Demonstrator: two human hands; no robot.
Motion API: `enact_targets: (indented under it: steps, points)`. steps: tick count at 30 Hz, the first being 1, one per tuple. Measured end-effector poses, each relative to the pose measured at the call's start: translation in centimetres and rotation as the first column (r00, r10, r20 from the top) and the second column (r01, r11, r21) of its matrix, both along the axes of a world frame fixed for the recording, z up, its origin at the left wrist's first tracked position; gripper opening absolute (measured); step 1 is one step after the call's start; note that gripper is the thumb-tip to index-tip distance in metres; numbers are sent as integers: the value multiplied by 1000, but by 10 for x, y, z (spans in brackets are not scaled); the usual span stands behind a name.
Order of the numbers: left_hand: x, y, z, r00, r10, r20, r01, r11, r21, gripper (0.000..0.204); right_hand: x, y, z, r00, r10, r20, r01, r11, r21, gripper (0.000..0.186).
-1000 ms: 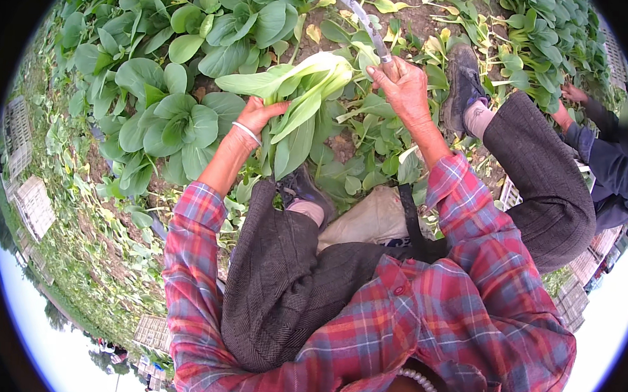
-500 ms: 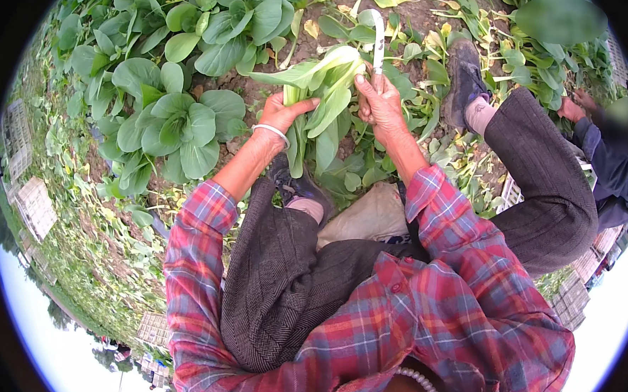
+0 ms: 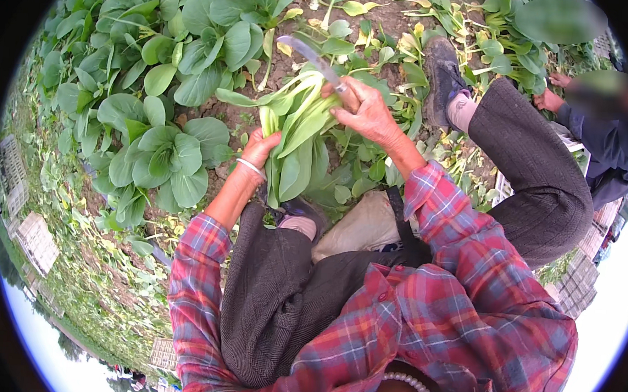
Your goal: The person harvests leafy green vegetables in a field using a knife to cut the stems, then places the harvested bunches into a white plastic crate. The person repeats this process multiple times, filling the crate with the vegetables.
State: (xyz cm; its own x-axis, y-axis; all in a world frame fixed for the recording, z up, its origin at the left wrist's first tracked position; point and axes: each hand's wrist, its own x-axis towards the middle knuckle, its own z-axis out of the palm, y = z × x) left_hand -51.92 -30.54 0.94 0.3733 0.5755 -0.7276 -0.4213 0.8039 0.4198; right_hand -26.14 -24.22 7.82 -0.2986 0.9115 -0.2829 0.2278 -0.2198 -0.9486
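Observation:
My left hand (image 3: 258,150), with a pale bangle at its wrist, is closed round a bunch of bok choy (image 3: 297,140). Its pale stalk bases point away from me and its leaves hang toward my lap. At the right, my right hand (image 3: 372,116) grips the brown handle of a curved knife (image 3: 313,56). The blade slants up and left, just beyond the stalk bases. Fingers of the right hand are close to the stalks; whether they touch them I cannot tell.
Growing bok choy plants (image 3: 161,156) fill the left side. Cut and yellowed leaves litter the soil. A pale sack (image 3: 361,227) lies between my legs. At the far right another person (image 3: 604,151) works among the leaves. Crates (image 3: 37,242) stand in the field at left.
The knife has swung from upright to slanting left, and my right hand has turned over it toward the stalks. My left hand and the bok choy have shifted slightly left and nearer me.

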Motion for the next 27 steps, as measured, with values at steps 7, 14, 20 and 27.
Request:
enact_targets:
  steps: [7, 14, 20, 27]
  points:
    - [-17, -7, -13, 995, -72, -64, 80, 987, 142, 43, 3, -2, -5, 920, -306, -246, 265, 946, -187, 14]
    - [-8, 9, 11, 981, 93, -172, -36, 952, 304, 42, 56, 24, -41, 524, -814, -249, 621, 566, -543, 29]
    - [4, 26, 8, 719, 165, -675, 334, 769, 544, 24, -1, -8, -29, 486, -750, -448, 211, 598, -773, 62]
    - [58, 43, 75, 672, 121, -730, 565, 553, 612, 38, -3, -5, -19, 717, -571, -399, 279, 760, -586, 48]
